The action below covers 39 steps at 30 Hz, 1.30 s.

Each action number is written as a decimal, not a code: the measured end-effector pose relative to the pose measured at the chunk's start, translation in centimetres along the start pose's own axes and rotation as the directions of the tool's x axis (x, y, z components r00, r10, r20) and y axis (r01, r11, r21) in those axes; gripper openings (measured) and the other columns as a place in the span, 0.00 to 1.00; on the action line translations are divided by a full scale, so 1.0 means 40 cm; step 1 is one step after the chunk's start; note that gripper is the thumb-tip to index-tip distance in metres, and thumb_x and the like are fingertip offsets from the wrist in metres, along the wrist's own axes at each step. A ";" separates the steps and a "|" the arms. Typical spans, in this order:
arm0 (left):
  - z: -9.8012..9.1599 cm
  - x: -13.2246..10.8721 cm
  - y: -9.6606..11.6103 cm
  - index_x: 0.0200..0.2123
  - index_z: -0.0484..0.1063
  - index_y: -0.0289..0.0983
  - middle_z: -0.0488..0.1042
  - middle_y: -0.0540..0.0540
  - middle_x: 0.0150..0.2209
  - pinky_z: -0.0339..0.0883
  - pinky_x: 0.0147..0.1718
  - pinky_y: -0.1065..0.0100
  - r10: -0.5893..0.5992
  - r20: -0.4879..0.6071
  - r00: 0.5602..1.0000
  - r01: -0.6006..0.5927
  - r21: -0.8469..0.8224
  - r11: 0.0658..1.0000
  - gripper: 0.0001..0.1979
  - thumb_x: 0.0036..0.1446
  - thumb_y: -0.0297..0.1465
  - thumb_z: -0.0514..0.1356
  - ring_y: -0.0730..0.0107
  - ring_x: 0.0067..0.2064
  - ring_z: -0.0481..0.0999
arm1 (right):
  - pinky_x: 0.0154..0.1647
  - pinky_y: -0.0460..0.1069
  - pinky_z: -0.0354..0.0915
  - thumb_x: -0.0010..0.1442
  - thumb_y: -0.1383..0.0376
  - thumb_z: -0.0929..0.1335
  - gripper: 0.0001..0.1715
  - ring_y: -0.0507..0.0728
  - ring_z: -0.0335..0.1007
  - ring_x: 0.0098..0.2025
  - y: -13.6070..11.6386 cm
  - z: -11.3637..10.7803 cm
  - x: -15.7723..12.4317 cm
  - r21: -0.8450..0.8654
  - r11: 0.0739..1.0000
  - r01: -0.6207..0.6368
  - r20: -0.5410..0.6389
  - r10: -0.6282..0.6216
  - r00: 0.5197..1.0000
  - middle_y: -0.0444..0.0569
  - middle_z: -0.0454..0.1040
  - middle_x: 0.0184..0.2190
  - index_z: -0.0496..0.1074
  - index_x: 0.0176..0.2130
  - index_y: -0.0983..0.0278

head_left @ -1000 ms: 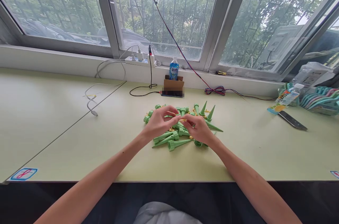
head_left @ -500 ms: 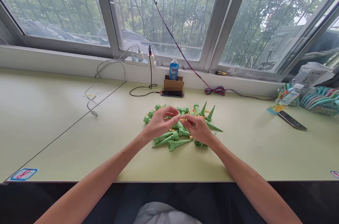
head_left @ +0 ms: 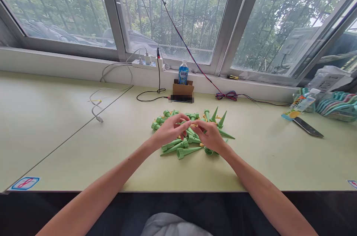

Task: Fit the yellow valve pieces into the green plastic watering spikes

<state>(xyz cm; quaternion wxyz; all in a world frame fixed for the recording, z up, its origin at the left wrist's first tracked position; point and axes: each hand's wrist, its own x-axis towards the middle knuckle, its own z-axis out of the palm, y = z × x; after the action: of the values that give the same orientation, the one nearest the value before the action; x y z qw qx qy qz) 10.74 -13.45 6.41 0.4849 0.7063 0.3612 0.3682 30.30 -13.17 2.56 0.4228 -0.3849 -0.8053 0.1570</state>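
Over a heap of green plastic watering spikes, my two hands meet at the fingertips. My right hand (head_left: 209, 134) pinches a small yellow plastic piece (head_left: 194, 126), mostly hidden by the fingers. My left hand (head_left: 169, 131) is bent inward, its thumb and forefinger closed at the same spot; what they grip there is hidden. Below the hands lies a green watering spike (head_left: 189, 152), its wide ribbed cap to the left. Another green spike (head_left: 222, 120) stands point up behind my right hand. Small yellow pieces (head_left: 218, 117) are scattered among the spikes.
At the back stand a cardboard box (head_left: 182, 88) and a blue-labelled bottle (head_left: 183, 72), with a dark phone-like device in front. Bundled cable (head_left: 226, 95) lies near the wall. On the right are a black-bladed knife-like object (head_left: 308, 127) and a clear bottle (head_left: 304, 101).
The left hand's fingers have shifted slightly, and its lower fingers now show curled beneath the thumb. The right hand stays nearly in place. The spikes lie as before.
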 end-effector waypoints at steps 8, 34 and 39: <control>0.004 -0.002 0.001 0.41 0.69 0.38 0.74 0.47 0.37 0.72 0.26 0.70 0.021 -0.042 0.999 -0.019 0.050 0.999 0.18 0.56 0.46 0.61 0.70 0.29 0.77 | 0.23 0.44 0.50 0.67 0.58 0.63 0.16 0.49 0.46 0.21 0.000 -0.001 0.001 -0.003 1.000 0.009 0.002 -0.009 1.000 0.39 0.57 0.19 0.75 0.38 0.64; 0.005 -0.002 -0.024 0.45 0.69 0.38 0.71 0.44 0.48 0.74 0.29 0.67 0.143 -0.094 0.985 -0.123 0.192 0.974 0.20 0.56 0.45 0.63 0.69 0.32 0.77 | 0.23 0.44 0.48 0.65 0.60 0.64 0.14 0.48 0.47 0.21 0.001 0.000 -0.001 0.032 0.999 -0.025 0.009 0.025 1.000 0.39 0.56 0.19 0.75 0.38 0.65; 0.004 -0.001 -0.025 0.45 0.68 0.38 0.71 0.44 0.48 0.74 0.28 0.68 0.153 -0.095 0.984 -0.130 0.207 0.970 0.19 0.57 0.45 0.62 0.69 0.33 0.77 | 0.22 0.44 0.48 0.65 0.60 0.64 0.14 0.48 0.47 0.21 -0.001 -0.001 0.000 0.038 0.999 -0.022 0.013 0.022 1.000 0.39 0.57 0.19 0.75 0.38 0.66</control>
<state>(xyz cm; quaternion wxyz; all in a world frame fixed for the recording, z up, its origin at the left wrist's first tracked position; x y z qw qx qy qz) 10.71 -13.31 5.41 0.3633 0.7539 0.3712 0.4023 30.31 -13.20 2.61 0.4233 -0.3846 -0.8004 0.1794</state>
